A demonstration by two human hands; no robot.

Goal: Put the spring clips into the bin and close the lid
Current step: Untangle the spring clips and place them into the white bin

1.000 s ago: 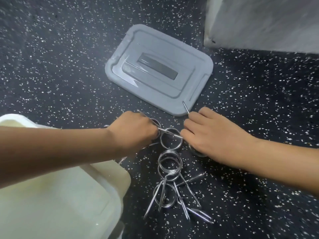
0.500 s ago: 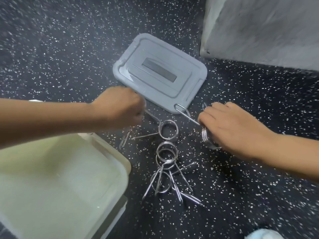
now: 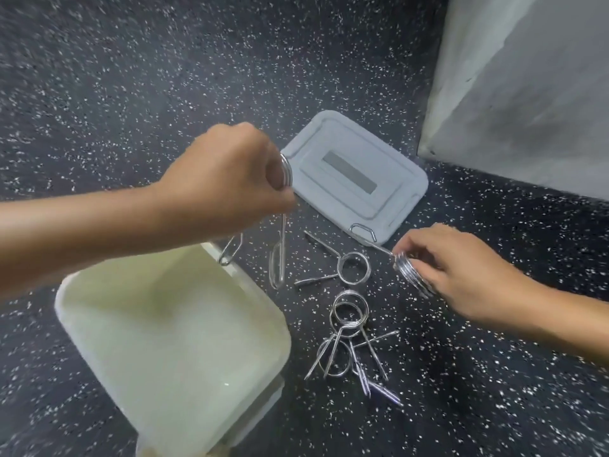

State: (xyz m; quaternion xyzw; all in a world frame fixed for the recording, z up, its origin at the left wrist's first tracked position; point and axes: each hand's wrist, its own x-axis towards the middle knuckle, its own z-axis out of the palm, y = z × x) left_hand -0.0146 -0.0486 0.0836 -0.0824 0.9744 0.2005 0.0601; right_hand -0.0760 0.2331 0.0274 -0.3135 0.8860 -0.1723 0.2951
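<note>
My left hand (image 3: 230,173) is raised above the floor and shut on a metal spring clip (image 3: 278,255), whose handles hang down just beyond the far right corner of the open cream bin (image 3: 82,301). My right hand (image 3: 451,268) is low on the right, shut on the coil of another spring clip (image 3: 410,272); its handle rests on the edge of the grey lid (image 3: 359,179). One loose spring clip (image 3: 352,268) lies between the hands. A tangle of several spring clips (image 3: 349,344) lies nearer me, right of the bin.
The floor (image 3: 164,77) is dark with white speckles. A grey wall or block (image 3: 527,94) stands at the far right, close behind the lid.
My left hand has risen and moved left with its clip, from the floor to the bin's corner. My right hand has lifted its clip off the floor and shifted right. The view has tilted.
</note>
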